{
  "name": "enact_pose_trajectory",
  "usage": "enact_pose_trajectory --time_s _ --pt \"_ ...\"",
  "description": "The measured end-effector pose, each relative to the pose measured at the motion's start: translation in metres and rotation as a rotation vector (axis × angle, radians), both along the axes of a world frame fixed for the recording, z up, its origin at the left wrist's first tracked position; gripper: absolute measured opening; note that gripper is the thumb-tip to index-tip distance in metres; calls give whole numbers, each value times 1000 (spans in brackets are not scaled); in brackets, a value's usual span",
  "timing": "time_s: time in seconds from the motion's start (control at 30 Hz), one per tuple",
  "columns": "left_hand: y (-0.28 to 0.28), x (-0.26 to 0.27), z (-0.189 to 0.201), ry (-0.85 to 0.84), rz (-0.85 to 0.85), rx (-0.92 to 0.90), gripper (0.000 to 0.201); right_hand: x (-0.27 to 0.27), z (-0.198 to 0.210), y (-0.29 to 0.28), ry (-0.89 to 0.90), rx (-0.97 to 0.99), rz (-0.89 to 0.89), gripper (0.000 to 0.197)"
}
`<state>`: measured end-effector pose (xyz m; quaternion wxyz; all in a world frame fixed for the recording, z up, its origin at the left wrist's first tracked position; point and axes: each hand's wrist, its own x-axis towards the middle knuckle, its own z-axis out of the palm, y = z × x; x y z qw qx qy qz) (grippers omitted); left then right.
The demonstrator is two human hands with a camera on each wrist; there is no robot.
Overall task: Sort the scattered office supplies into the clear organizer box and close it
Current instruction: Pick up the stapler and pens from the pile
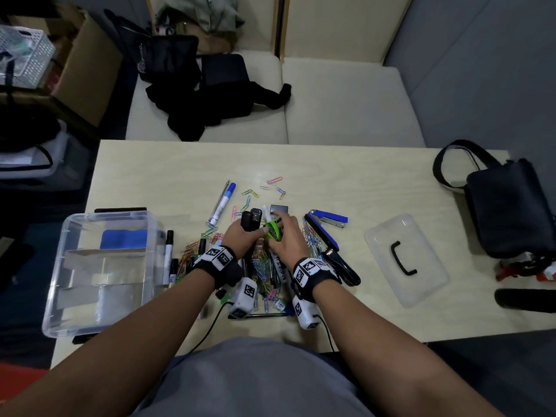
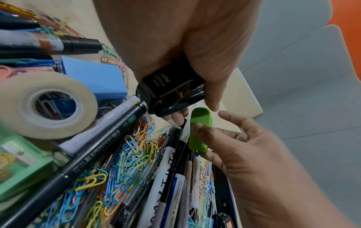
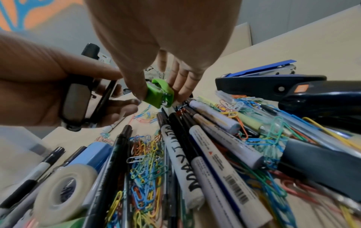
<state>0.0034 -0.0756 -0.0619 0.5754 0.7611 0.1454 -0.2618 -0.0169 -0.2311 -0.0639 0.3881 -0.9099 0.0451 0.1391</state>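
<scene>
Head view shows both hands meeting over the pile of pens and paper clips (image 1: pixel 264 266) in the middle of the table (image 1: pixel 361 182). The left hand (image 1: pixel 240 233) is curled around a small black stapler (image 1: pixel 251 218) and holds it up. The right hand (image 1: pixel 285 233) pinches a little green stapler (image 1: pixel 273 231) between thumb and fingers, right beside the black one. In the right wrist view the green stapler (image 3: pixel 159 95) sits just above the marker tips, with its long side pointing away from the wrist.

The clear organizer box (image 1: pixel 69 311) stands open at the left edge of the table, on the left hand's side. So the left hand is nearer to it, and the right hand would have to cross over the pile. The box lid (image 1: pixel 421 284) lies well apart on the right, nearer the right hand.

It is hard to tell if the green stapler is already lifted or touches the pens. The hands hide the things under them. A blue pad (image 1: pixel 123 239) lies in the box's far section; the other sections are hard to read through the shiny plastic.
</scene>
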Motion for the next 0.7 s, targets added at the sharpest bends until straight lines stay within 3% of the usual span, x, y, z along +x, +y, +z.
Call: enact_pose_trajectory --time_s 0.13,0.33,0.53,0.7 --pt "-2 -2 4 -48 5 79 30 -2 -3 1 -7 24 39 70" --pt "-4 6 -1 -64 1 141 32 -2 -3 -15 45 0 134 70" --pt "-6 11 -11 -38 -24 176 39 8 -4 -40 -41 -244 56 44" --pt "-9 12 -17 -37 -52 215 38 29 -6 -63 -88 -483 21 47"
